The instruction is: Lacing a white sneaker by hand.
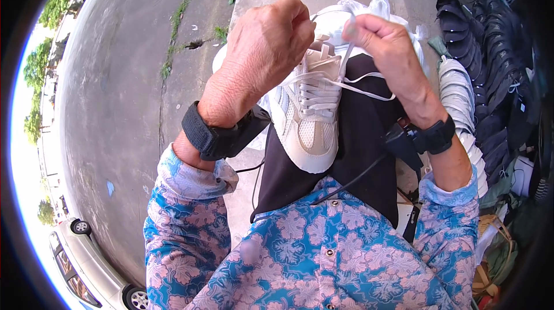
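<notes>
A cream and white sneaker (316, 128) rests on my dark-trousered lap, its toe toward me. Pale shoelaces (321, 95) criss-cross its tongue, and a loose loop hangs off to the right over the dark cloth. My left hand (270, 41) is closed above the shoe's left side, and a strand of lace arches away from its fingertips. On the other side, my right hand (385, 44) pinches lace between thumb and forefinger, with the strand running down to the shoe. The left fingers are mostly turned out of sight.
White plastic bags (378, 7) lie beyond the shoe. To the right stand rows of dark shoes (499, 73) and a stack of whitish shoes (457, 93). Black straps with devices (216, 134) circle both wrists, and a cable crosses my lap. A car (86, 269) is parked at far left.
</notes>
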Available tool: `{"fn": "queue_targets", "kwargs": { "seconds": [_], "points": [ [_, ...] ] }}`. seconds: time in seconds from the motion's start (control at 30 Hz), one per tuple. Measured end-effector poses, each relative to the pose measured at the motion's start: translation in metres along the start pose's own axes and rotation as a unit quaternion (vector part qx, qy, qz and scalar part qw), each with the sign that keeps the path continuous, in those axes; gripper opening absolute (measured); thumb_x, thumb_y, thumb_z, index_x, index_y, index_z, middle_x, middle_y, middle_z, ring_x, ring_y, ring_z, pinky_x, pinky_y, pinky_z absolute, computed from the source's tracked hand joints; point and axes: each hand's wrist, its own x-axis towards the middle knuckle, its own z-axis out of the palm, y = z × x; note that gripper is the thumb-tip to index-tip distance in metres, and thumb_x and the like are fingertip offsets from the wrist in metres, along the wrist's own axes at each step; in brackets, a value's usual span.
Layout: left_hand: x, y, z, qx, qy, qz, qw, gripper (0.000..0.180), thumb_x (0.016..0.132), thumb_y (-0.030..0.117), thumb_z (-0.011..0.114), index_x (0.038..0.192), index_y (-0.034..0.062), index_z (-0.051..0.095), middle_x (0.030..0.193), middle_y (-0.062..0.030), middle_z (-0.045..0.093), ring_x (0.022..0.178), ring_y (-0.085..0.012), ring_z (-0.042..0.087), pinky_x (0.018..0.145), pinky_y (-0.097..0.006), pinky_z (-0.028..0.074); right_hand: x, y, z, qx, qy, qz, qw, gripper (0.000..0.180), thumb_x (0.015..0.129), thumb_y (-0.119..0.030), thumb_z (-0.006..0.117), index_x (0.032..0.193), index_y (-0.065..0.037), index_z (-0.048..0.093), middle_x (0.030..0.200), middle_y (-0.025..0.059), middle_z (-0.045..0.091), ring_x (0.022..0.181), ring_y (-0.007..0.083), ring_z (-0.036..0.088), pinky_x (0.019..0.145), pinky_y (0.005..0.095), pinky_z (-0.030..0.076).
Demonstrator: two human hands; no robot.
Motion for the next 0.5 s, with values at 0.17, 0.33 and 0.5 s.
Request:
{"fn": "queue_targets", "kwargs": {
  "seconds": [0.17,0.33,0.5],
  "points": [
    [-0.031,-0.023,0.018,-0.030,-0.092,-0.075,0.992,0.032,0.094,0.031,0.064,0.098,0.0001,0.065,0.092,-0.0168,0.066,0.082,-0.0259,0.067,0.068,-0.036,0.054,0.019,-0.009,-0.031,-0.050,0.054,-0.032,0.997,0.026,0.095,-0.025,0.063,0.096,0.000,0.071,0.081,0.0002,0.067,0.078,0.0059,0.060,0.070,0.0209,0.047],
    [-0.049,-0.029,0.021,-0.074,-0.047,-0.109,0.990,0.036,0.091,0.034,0.065,0.087,-0.0016,0.065,0.081,-0.0167,0.062,0.076,-0.0312,0.063,0.067,-0.041,0.051,0.034,-0.045,-0.028,-0.009,0.035,-0.085,0.996,0.024,0.096,-0.025,0.062,0.105,-0.004,0.070,0.095,-0.0001,0.068,0.087,0.0066,0.059,0.083,0.0261,0.047],
    [-0.054,-0.026,0.015,-0.131,-0.100,-0.093,0.982,0.038,0.094,0.033,0.063,0.080,-0.0028,0.065,0.076,-0.0169,0.059,0.069,-0.0295,0.060,0.061,-0.041,0.047,0.049,-0.053,-0.017,-0.262,0.066,-0.065,0.961,0.016,0.092,-0.012,0.055,0.090,0.002,0.063,0.070,0.0022,0.059,0.066,0.0078,0.051,0.058,0.0272,0.042]
  ]
}}
